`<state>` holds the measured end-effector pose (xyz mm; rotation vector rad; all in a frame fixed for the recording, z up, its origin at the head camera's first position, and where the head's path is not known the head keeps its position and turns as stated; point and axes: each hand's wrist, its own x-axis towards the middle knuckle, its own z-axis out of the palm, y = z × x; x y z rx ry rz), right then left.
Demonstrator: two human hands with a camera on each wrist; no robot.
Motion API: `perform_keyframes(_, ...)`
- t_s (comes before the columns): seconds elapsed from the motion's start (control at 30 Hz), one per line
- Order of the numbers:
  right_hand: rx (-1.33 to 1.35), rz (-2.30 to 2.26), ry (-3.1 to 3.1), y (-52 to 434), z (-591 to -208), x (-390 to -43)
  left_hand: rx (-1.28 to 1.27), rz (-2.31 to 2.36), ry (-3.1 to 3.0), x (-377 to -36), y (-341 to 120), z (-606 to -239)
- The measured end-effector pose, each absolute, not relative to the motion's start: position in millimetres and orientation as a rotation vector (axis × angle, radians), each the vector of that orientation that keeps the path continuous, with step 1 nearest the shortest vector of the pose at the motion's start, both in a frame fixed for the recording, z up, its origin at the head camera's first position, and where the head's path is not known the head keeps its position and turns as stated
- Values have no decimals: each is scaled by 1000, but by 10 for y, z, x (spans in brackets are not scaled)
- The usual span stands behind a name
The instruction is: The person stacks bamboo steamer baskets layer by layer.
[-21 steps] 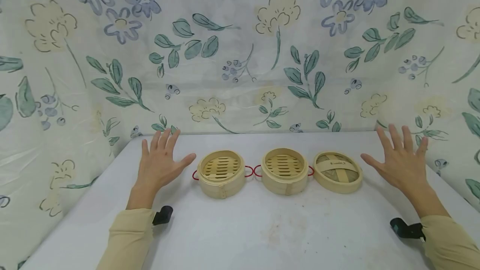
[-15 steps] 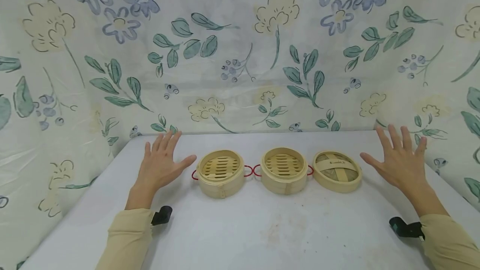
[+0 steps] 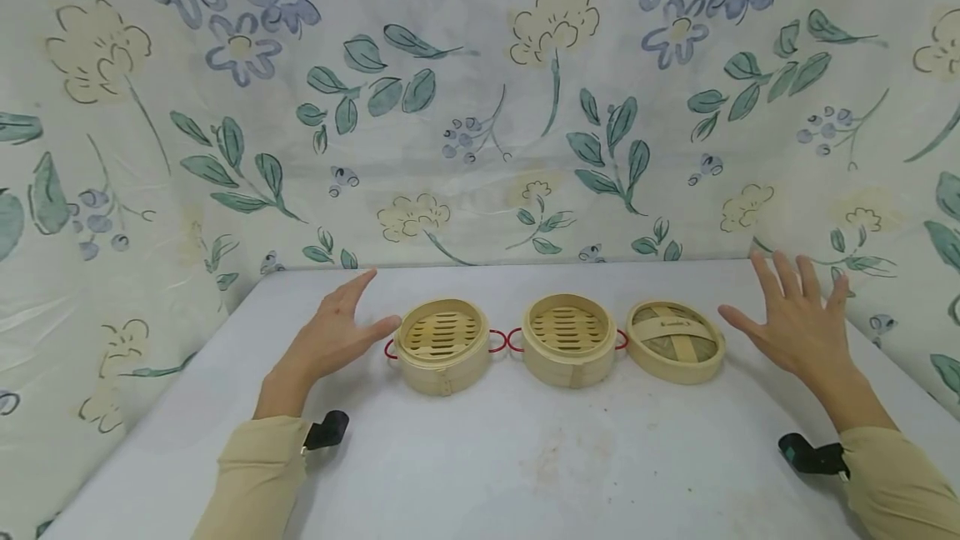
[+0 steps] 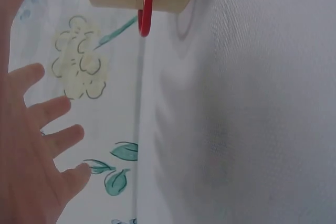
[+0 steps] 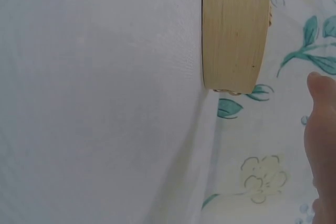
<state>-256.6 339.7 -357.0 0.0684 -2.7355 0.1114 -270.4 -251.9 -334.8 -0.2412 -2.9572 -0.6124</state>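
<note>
Two round bamboo steamer baskets stand side by side on the white table in the head view: a left steamer basket [image 3: 444,373] and a middle steamer basket [image 3: 572,369], each with slatted floor and red loop handles. Right of them lies a bamboo steamer lid [image 3: 675,340] with a woven top. My left hand [image 3: 330,336] is beside the left basket, fingers extended, its thumb tip right at that basket's rim in this view. In the left wrist view a red handle [image 4: 146,11] hangs from the basket. My right hand [image 3: 806,332], fingers spread, holds nothing to the right of the lid.
The white table [image 3: 450,473] has faint brownish smudges and specks near its middle. Behind it and along the sides hangs a floral curtain [image 3: 480,173]. A black wrist camera [image 3: 326,430] sits at the left sleeve, another black camera [image 3: 810,455] at the right.
My left hand has turned and its fingers have drawn together, moving right toward the left basket. The right hand has barely moved; the baskets and lid stay in place.
</note>
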Motion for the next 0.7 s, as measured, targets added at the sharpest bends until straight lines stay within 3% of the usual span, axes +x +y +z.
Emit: perform_keyframes(0.7,95,179,-2746,3369,-3587,-2560,-244,-962,-3071,-2735,-2333,-3398)
